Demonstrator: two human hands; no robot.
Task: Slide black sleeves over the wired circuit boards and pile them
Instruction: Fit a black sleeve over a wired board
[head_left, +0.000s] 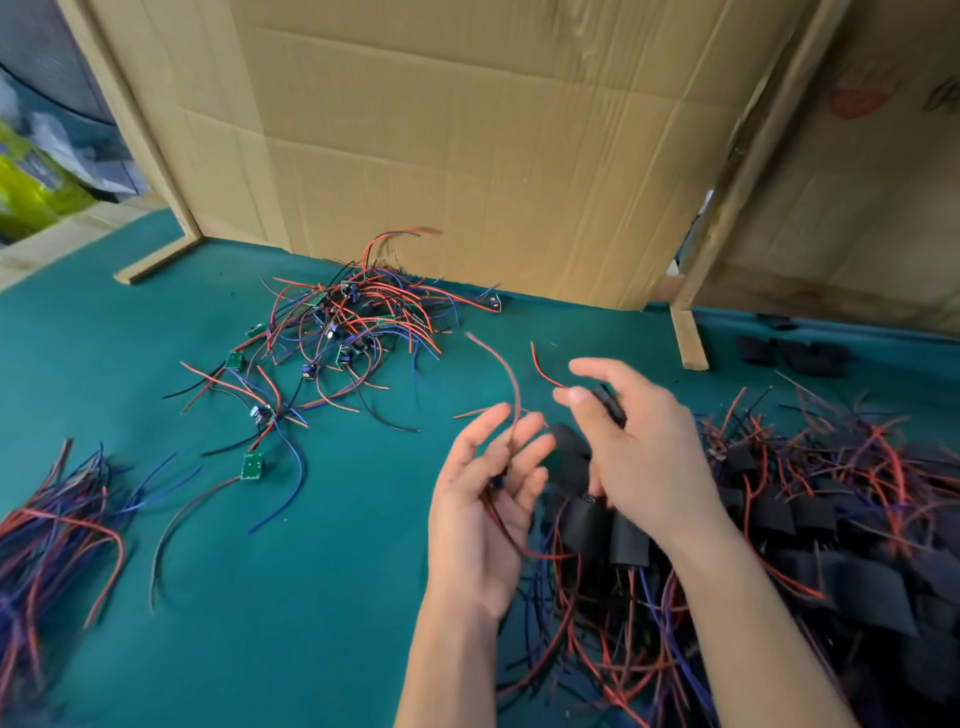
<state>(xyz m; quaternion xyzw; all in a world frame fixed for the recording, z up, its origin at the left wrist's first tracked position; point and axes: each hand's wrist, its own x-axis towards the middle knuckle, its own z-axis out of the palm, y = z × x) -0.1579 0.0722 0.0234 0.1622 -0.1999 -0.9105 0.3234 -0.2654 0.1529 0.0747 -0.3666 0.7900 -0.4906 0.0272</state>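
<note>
My left hand (485, 499) is palm up above the green table (311, 597), its fingers loosely bent round the wires (511, 395) of one board; a red lead arcs up from between them. The board itself is hidden. Close to the right, my right hand (644, 447) pinches a black sleeve (610, 402) between thumb and fingers, and a thin red wire sticks out to the left. Bare green circuit boards with red, blue and black wires (343, 327) lie tangled at the back. Sleeved boards (789, 519) are heaped at the right under my right forearm.
Loose black sleeves (795, 351) lie at the far right by a wooden post (688, 332). A bundle of wires (52, 525) lies at the left edge. A cardboard wall (467, 156) closes off the back.
</note>
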